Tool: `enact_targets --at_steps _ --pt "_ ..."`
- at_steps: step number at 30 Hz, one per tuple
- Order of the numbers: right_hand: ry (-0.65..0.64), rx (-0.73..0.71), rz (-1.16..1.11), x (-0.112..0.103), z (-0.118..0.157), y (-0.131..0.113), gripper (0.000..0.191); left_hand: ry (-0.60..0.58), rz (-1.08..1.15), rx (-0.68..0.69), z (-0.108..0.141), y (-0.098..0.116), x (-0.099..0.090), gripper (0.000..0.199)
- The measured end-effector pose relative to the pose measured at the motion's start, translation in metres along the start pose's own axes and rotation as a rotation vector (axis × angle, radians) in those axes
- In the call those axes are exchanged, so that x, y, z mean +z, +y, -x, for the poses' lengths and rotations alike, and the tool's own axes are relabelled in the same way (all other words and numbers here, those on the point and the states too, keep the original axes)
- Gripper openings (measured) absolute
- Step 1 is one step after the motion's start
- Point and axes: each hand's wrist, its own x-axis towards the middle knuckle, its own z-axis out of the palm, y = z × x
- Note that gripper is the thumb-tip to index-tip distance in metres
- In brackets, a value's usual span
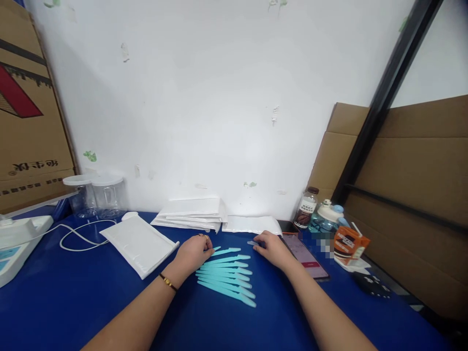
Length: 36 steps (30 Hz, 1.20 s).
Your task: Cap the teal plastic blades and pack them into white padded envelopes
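Observation:
Several turquoise eyebrow razors [226,280] with pale clear caps lie fanned out on the blue table [190,326] between my forearms. My left hand [193,254], with a ring and a dark bracelet, is at the upper left of the fan. Its fingers are pinched on an eyebrow razor [217,248], of which only a short end shows. To the right of the fan, my right hand [271,247] pinches a small clear cap [252,243] by one end, close above the table.
White padded envelopes [193,214] are stacked along the wall, and another envelope [141,243] lies at left. A phone [305,256] rests beside my right forearm. Bottles [306,207], an orange carton [351,243] and a black object [371,284] stand further right. Lidded clear jars [107,197] stand back left.

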Motion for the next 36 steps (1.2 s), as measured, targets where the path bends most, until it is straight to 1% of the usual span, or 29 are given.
enact_targets --at_steps 3,6,9,11,14,18,21,24,27,32,36 --pt "-0.020 -0.031 0.100 0.008 -0.002 -0.011 0.014 -0.016 -0.023 0.003 -0.001 0.001 0.001 0.016" --pt "0.021 -0.051 0.113 0.011 -0.003 -0.018 0.012 0.000 -0.080 0.029 -0.002 0.003 0.000 0.020" --pt "0.081 -0.051 -0.018 0.008 -0.001 -0.023 0.010 0.055 -0.124 0.050 -0.003 0.005 -0.003 0.025" --pt "0.117 -0.040 -0.144 0.005 0.001 -0.027 0.011 0.069 -0.073 0.051 -0.004 0.007 -0.006 0.026" --pt "0.115 -0.034 -0.335 0.002 0.005 -0.034 0.016 0.036 0.090 0.064 -0.002 0.012 -0.009 0.028" --pt "0.076 -0.007 -0.503 0.003 0.007 -0.042 0.021 -0.012 0.276 0.188 0.003 0.018 -0.005 0.023" --pt "0.069 0.017 -0.595 0.005 0.008 -0.045 0.023 -0.039 0.344 0.249 0.006 0.020 0.000 0.022" --pt "0.057 0.031 -0.670 0.006 0.008 -0.048 0.023 -0.066 0.366 0.268 0.006 0.019 0.003 0.022" --pt "0.034 0.028 -0.697 0.006 0.007 -0.049 0.022 -0.066 0.366 0.273 0.005 0.019 0.004 0.020" --pt "-0.004 0.029 -0.659 0.010 0.008 -0.052 0.021 -0.057 0.361 0.293 0.005 0.019 0.003 0.018" --pt "-0.044 0.003 -0.638 0.012 0.010 -0.059 0.020 -0.047 0.394 0.296 0.006 0.024 0.004 0.019"
